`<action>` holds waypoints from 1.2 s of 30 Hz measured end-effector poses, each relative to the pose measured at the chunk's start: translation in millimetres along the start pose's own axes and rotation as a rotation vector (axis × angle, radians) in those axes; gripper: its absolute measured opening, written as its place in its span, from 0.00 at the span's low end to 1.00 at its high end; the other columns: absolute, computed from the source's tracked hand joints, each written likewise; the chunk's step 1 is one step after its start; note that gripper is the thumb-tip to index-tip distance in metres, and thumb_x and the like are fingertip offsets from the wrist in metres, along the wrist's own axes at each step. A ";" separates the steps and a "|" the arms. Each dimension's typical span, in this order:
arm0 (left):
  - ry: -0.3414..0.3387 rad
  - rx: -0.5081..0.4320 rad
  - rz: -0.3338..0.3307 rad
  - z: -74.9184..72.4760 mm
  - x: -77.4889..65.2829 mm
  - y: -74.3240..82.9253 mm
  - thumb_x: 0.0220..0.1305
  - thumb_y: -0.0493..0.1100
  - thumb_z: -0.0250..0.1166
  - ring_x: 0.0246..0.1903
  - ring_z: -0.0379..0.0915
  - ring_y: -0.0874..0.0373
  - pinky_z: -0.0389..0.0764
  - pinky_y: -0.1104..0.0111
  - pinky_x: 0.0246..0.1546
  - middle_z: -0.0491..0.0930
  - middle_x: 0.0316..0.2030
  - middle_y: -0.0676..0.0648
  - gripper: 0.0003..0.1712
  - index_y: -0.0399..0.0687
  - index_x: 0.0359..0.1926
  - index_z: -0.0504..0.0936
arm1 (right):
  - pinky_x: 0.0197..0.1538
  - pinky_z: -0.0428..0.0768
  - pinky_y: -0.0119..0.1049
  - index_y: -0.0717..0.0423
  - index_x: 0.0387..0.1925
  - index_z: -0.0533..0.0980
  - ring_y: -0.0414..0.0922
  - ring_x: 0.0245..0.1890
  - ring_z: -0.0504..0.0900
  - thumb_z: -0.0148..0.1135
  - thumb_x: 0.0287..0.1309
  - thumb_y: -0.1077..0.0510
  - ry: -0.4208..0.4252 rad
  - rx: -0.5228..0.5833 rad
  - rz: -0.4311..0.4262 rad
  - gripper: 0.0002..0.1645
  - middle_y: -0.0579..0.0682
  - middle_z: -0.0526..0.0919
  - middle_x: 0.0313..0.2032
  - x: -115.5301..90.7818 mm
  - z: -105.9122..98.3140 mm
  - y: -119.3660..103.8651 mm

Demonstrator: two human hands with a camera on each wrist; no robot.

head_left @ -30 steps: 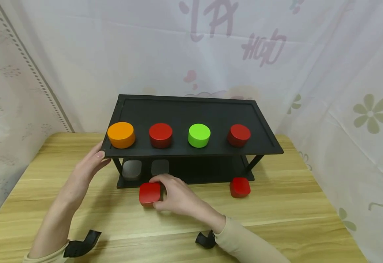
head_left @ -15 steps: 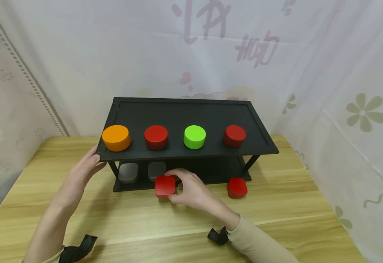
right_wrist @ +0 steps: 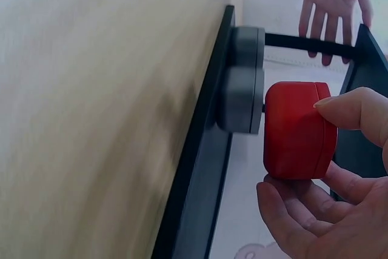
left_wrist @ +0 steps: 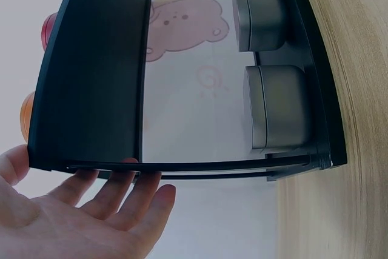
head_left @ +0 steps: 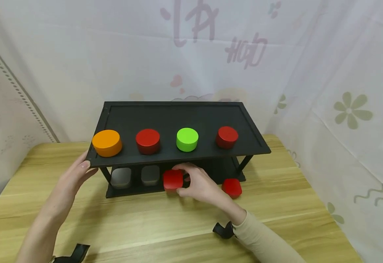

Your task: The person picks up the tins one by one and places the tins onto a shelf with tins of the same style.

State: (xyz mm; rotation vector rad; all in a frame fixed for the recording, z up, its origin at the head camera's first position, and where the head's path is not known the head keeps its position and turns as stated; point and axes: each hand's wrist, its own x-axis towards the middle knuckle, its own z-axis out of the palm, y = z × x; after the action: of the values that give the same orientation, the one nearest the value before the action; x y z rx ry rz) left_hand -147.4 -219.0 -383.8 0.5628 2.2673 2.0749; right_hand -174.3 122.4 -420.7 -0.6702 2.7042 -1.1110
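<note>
My right hand (head_left: 204, 185) grips a square red tin (head_left: 173, 180) between thumb and fingers, at the front of the lower shelf. In the right wrist view, the red tin (right_wrist: 298, 130) shows its lid seam and overlaps two grey tins (right_wrist: 242, 80) on that shelf. My left hand (head_left: 69, 182) holds the left front corner of the black two-tier rack (head_left: 178, 159), thumb at the upper edge and fingers below it. From the left wrist, the fingers (left_wrist: 119, 201) reach the end of the upper board. A second square red tin (head_left: 232, 187) is at the rack's right front.
Along the upper board stand round tins: orange (head_left: 107, 143), red (head_left: 148, 141), lime green (head_left: 187, 139) and dark red (head_left: 227, 137). Two square grey tins (head_left: 150, 175) sit at the lower shelf's left. A wooden table (head_left: 139, 226) carries the rack; a printed white cloth (head_left: 79, 73) hangs behind.
My right hand has carried the red tin rightward and back, from in front of the grey tins to the lower shelf beside them. The left hand stays at the rack's corner; the head view has shifted.
</note>
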 end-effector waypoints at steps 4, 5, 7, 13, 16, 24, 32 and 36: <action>0.004 -0.001 -0.006 -0.4 -0.8 -0.5 0.76 0.42 0.35 0.63 0.59 0.73 0.64 0.82 0.56 0.57 0.71 0.56 0.26 0.48 0.72 0.54 | 0.51 0.80 0.37 0.41 0.56 0.71 0.40 0.46 0.78 0.67 0.45 0.57 0.009 -0.008 0.010 0.32 0.39 0.75 0.53 1.2 -7.1 6.9; 0.004 0.002 -0.006 -0.3 -0.8 -0.4 0.76 0.42 0.35 0.63 0.59 0.73 0.64 0.82 0.56 0.57 0.70 0.56 0.26 0.48 0.72 0.54 | 0.51 0.80 0.37 0.41 0.56 0.71 0.40 0.46 0.78 0.67 0.45 0.57 0.014 -0.016 0.012 0.32 0.39 0.76 0.53 1.1 -8.4 8.6; 0.003 0.007 -0.005 0.0 -0.5 -0.2 0.76 0.42 0.35 0.63 0.59 0.74 0.64 0.83 0.56 0.57 0.71 0.56 0.26 0.48 0.72 0.54 | 0.51 0.80 0.37 0.42 0.56 0.71 0.40 0.46 0.78 0.67 0.45 0.58 0.024 -0.020 0.018 0.32 0.39 0.76 0.52 0.9 -10.6 12.0; 0.006 0.021 -0.003 0.3 -0.6 0.7 0.76 0.42 0.35 0.64 0.58 0.73 0.64 0.83 0.56 0.56 0.71 0.55 0.26 0.49 0.72 0.54 | 0.51 0.80 0.41 0.45 0.57 0.72 0.42 0.46 0.77 0.67 0.45 0.59 0.036 0.019 0.032 0.32 0.42 0.75 0.54 2.1 -15.0 20.8; 0.009 0.016 -0.014 0.3 -0.8 0.4 0.76 0.42 0.36 0.63 0.58 0.74 0.64 0.83 0.55 0.56 0.71 0.56 0.26 0.49 0.72 0.54 | 0.50 0.81 0.42 0.47 0.58 0.72 0.44 0.46 0.78 0.66 0.46 0.59 0.031 0.032 0.044 0.33 0.44 0.75 0.55 4.0 -17.0 24.2; 0.015 0.007 -0.008 -0.1 -0.6 -0.1 0.76 0.42 0.36 0.63 0.59 0.74 0.64 0.83 0.55 0.57 0.70 0.56 0.26 0.48 0.72 0.54 | 0.49 0.79 0.37 0.45 0.58 0.72 0.44 0.49 0.76 0.66 0.47 0.59 0.033 -0.004 0.087 0.33 0.45 0.76 0.53 7.6 -19.2 33.0; 0.017 0.017 -0.008 0.4 -1.3 0.3 0.76 0.42 0.36 0.63 0.59 0.75 0.65 0.83 0.55 0.58 0.70 0.56 0.26 0.48 0.72 0.54 | 0.54 0.77 0.41 0.46 0.59 0.72 0.45 0.51 0.77 0.66 0.46 0.60 0.018 -0.013 0.105 0.34 0.46 0.76 0.55 11.6 -17.3 37.8; 0.017 0.013 -0.009 0.6 -1.5 0.5 0.76 0.42 0.36 0.63 0.59 0.75 0.64 0.83 0.55 0.57 0.70 0.56 0.26 0.48 0.72 0.54 | 0.55 0.77 0.42 0.47 0.59 0.71 0.46 0.52 0.77 0.66 0.46 0.60 0.010 -0.019 0.116 0.34 0.46 0.76 0.55 13.6 -16.4 39.5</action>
State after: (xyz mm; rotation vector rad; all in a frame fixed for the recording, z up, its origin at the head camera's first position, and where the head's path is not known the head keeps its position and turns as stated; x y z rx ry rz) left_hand -145.7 -218.8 -383.7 0.5367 2.2892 2.0706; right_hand -205.0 151.4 -436.0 -0.5042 2.7260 -1.0657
